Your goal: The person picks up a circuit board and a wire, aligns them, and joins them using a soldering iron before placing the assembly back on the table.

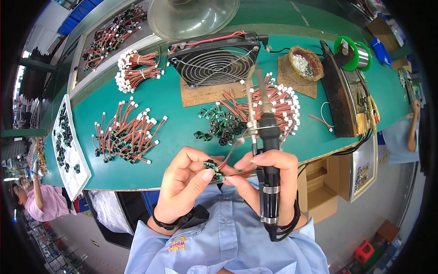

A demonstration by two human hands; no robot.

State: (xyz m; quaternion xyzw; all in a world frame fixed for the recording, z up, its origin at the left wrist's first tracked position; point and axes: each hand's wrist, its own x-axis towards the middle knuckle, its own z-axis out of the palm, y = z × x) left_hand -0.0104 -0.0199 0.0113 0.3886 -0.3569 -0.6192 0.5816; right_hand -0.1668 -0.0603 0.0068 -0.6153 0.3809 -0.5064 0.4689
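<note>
Between thumb and fingers, my left hand [182, 185] pinches small green circuit boards [210, 165] with black parts, just over the table's front edge. My right hand [286, 176] is wrapped round a black-handled soldering iron [269, 176], its tip pointing up and away from the boards. A thin metal tube runs alongside the iron. Fingertips of the same hand pinch a red-and-black wire lead [244, 173] close to the boards; whether its end touches them I cannot tell. Beyond my hands lie a heap of loose circuit boards [224, 128] and a fan of wire leads with white plugs [285, 107].
A black fan [214, 61] stands at the back on a brown board. To the left are wired boards [125, 132] and a white tray [75, 182]. At right stand a bowl of pellets [315, 57], a solder spool [362, 57] and a dark box-like holder [340, 100].
</note>
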